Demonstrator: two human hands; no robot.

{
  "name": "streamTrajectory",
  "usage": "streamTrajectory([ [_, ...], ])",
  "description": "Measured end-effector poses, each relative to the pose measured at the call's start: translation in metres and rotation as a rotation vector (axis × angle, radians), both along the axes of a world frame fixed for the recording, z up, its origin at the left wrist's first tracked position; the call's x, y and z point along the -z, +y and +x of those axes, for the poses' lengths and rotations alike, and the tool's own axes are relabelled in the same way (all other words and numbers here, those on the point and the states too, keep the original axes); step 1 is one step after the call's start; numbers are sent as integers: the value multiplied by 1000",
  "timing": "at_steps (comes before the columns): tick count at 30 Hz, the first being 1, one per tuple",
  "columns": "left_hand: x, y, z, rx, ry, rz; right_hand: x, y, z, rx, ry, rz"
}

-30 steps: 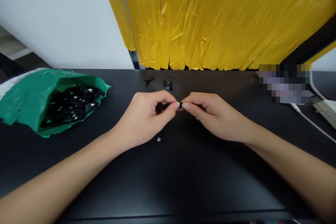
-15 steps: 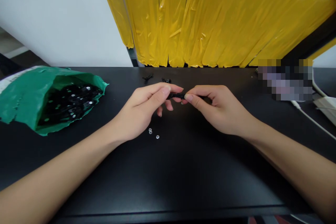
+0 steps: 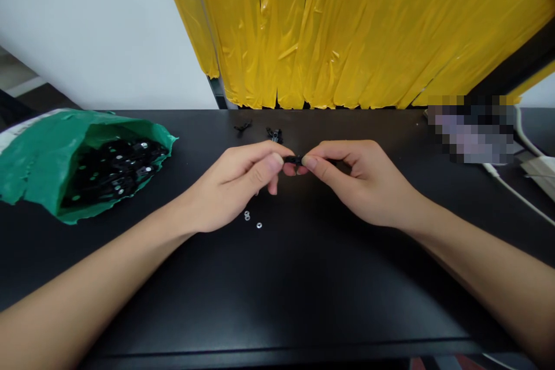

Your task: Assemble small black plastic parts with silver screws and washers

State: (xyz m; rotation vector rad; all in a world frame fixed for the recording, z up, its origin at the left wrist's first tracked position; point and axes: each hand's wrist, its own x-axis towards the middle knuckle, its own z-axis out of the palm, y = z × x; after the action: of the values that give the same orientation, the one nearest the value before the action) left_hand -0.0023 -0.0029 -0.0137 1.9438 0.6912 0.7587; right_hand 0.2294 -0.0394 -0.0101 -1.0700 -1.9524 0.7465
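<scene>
A small black part (image 3: 295, 160), too small to name by kind, is pinched at both ends above the table. My left hand (image 3: 243, 179) has thumb and index finger closed on its left end. At the other end, the thumb and fingers of my right hand (image 3: 358, 182) grip it, hiding much of its shape. Just below my left hand, several small silvery rings (image 3: 259, 225) lie on the table. Behind the hands are another black piece (image 3: 243, 126) and a small black cluster (image 3: 274, 134).
On the left a green bag (image 3: 39, 167) lies with its mouth towards me, full of black parts with shiny round spots. A blurred-out object (image 3: 474, 130) and a white cable (image 3: 520, 202) are at the right. Yellow plastic sheeting (image 3: 368, 29) hangs behind the black table (image 3: 295, 300).
My left thumb and index finger have closed in on the black part, and the index finger has curled from its earlier stretched pose. My right hand stays nearly still.
</scene>
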Motion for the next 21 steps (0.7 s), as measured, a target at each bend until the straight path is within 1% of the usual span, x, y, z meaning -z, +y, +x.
streamTrajectory([
  [2, -1, 0, 1, -15, 21, 34, 0, -1, 0, -3, -9, 18],
  [6, -1, -4, 6, -115, 85, 117, 1, -2, -3, -10, -64, 54],
  [9, -1, -6, 9, -173, 145, 207, 3, -2, -4, -39, -96, 128],
  [12, -2, -7, 11, -183, 168, 277, 6, -2, -5, -62, -99, 226],
  [14, -3, -7, 11, -181, 180, 325, 8, -1, -6, -77, -95, 258],
  [18, -4, -7, 11, -168, 195, 426, 9, -1, -6, -119, -77, 245],
  [21, -5, -7, 10, -152, 194, 457, 8, -2, -4, -156, -49, 201],
])
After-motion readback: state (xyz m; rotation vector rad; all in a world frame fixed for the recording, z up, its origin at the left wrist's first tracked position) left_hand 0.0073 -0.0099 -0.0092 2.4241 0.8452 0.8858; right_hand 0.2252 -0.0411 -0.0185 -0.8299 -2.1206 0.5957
